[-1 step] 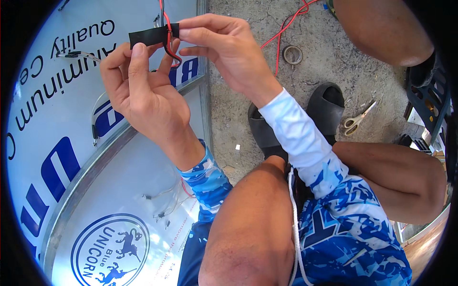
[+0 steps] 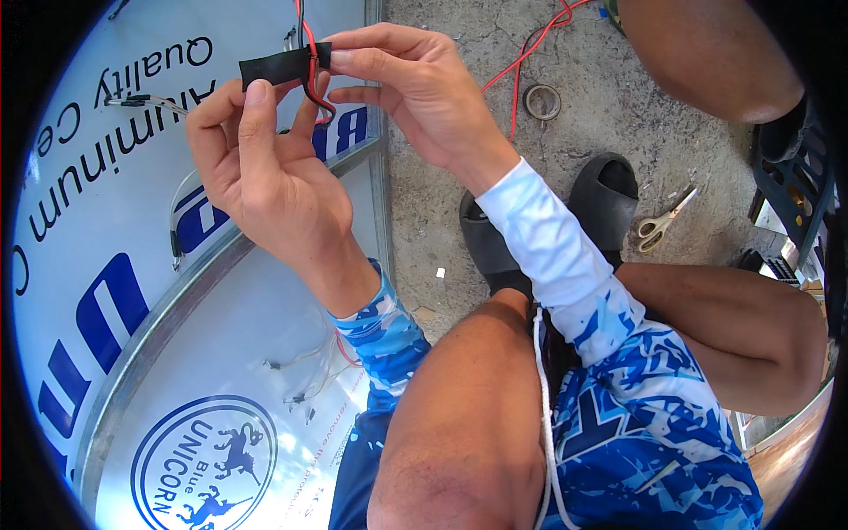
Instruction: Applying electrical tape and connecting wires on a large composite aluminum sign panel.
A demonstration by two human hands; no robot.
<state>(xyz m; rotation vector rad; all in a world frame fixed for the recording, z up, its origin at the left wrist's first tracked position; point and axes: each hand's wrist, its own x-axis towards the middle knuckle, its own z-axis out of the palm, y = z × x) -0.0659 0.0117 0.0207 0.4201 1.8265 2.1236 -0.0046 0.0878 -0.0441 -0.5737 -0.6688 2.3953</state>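
A short strip of black tape (image 2: 269, 69) is stretched level behind a red and black wire pair (image 2: 313, 72), which crosses it and loops below. My left hand (image 2: 278, 181) pinches the strip's left part between its thumb and the fingers behind. At the strip's right end, my right hand (image 2: 433, 102) grips it with thumb and index finger, the other fingers loosely bent. The fingertips behind the tape are hidden. Both hands are above a white panel (image 2: 159, 168) with blue and black lettering.
A metal frame edge (image 2: 159, 318) crosses the panels, with loose thin wires (image 2: 141, 102) on them. On the concrete floor lie a tape roll (image 2: 541, 102), scissors (image 2: 662, 223) and a red cable (image 2: 515, 75). Another person's leg (image 2: 707, 53) is at upper right, near a dark plastic chair (image 2: 799, 190).
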